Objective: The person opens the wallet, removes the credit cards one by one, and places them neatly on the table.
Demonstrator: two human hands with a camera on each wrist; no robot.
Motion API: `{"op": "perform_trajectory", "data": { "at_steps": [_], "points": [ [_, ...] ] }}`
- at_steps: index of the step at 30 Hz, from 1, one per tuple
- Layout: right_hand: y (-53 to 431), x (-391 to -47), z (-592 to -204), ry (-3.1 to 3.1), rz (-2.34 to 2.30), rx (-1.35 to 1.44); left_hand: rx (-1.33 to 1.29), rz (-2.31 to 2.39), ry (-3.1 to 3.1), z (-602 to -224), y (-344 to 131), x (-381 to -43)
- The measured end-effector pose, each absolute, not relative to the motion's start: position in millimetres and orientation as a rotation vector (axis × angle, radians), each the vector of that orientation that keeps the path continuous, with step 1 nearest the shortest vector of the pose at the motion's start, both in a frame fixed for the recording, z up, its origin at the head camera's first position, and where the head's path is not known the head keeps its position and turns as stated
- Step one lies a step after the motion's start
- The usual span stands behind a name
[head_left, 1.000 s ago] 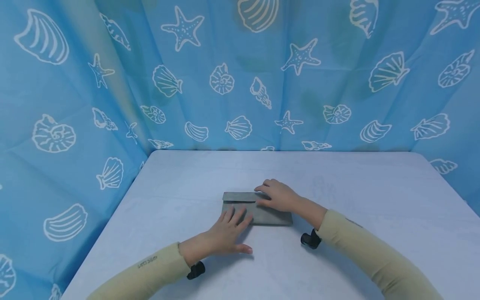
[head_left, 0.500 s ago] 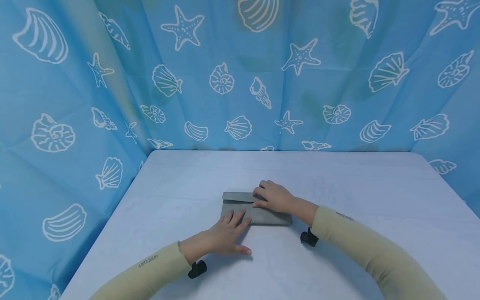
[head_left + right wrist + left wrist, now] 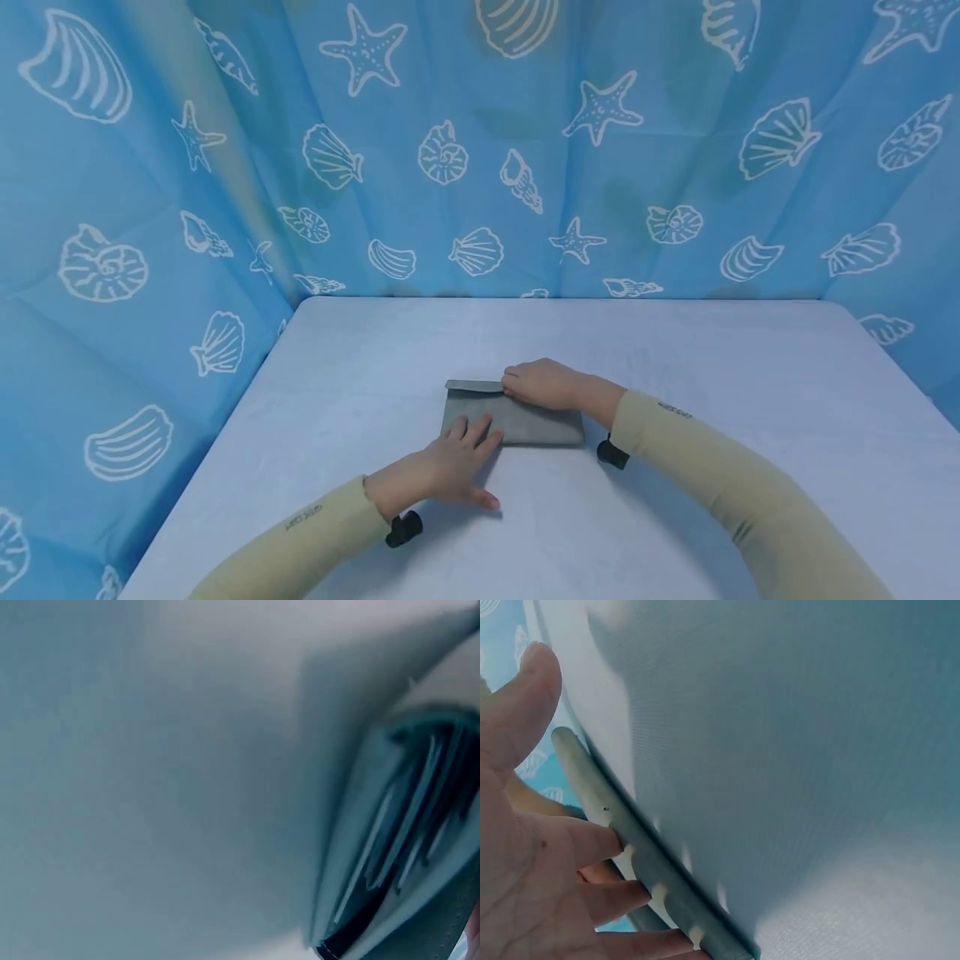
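Note:
A flat grey long wallet (image 3: 540, 425) with a flap (image 3: 474, 386) along its far edge lies on the table. My left hand (image 3: 453, 467) rests spread fingers on its near left part, thumb held out to the side. In the left wrist view those fingers reach over the wallet's near edge (image 3: 649, 859). With curled fingers, my right hand (image 3: 543, 383) grips the flap near its middle and covers the flap's right part. From the right wrist, the wallet's open side (image 3: 356, 802) shows several thin layers inside.
The table (image 3: 675, 350) has a white cover. Behind it and to the left hangs a blue curtain (image 3: 420, 83) with white shells and starfish. A small black wrist camera (image 3: 405, 529) sits under the left sleeve, another (image 3: 612, 454) under the right.
My right hand has shifted left along the flap and its fingers have closed on it. The flap now looks narrower and tilted up. My left hand stays on the wallet.

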State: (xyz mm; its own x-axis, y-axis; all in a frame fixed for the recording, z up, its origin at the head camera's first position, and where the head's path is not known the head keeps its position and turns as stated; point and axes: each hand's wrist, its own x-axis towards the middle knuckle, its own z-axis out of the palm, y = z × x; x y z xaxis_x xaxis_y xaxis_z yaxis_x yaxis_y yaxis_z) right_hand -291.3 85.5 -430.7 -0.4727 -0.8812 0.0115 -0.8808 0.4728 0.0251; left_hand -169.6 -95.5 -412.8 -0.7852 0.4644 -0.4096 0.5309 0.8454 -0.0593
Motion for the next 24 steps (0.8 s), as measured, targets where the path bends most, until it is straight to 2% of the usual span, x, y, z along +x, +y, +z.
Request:
{"op": "perform_trajectory", "data": {
  "at_steps": [8, 14, 20, 24],
  "points": [
    [91.7, -306.0, -426.3, -2.914, 0.495, 1.453, 0.782, -0.29, 2.61, -408.3, -96.5, -167.2],
    [102.9, -316.1, -419.5, -2.988, 0.663, 1.397, 0.786, -0.303, 2.607, -406.9, -97.2, -167.7],
    [126.8, -328.0, -420.0, -3.046, 0.942, 1.176, 0.789, -0.308, 2.62, -404.6, -96.6, -166.8],
    [142.0, -332.8, -423.1, -3.06, 0.929, 0.982, 0.793, -0.303, 2.617, -405.1, -96.8, -167.1]
  ]
}}
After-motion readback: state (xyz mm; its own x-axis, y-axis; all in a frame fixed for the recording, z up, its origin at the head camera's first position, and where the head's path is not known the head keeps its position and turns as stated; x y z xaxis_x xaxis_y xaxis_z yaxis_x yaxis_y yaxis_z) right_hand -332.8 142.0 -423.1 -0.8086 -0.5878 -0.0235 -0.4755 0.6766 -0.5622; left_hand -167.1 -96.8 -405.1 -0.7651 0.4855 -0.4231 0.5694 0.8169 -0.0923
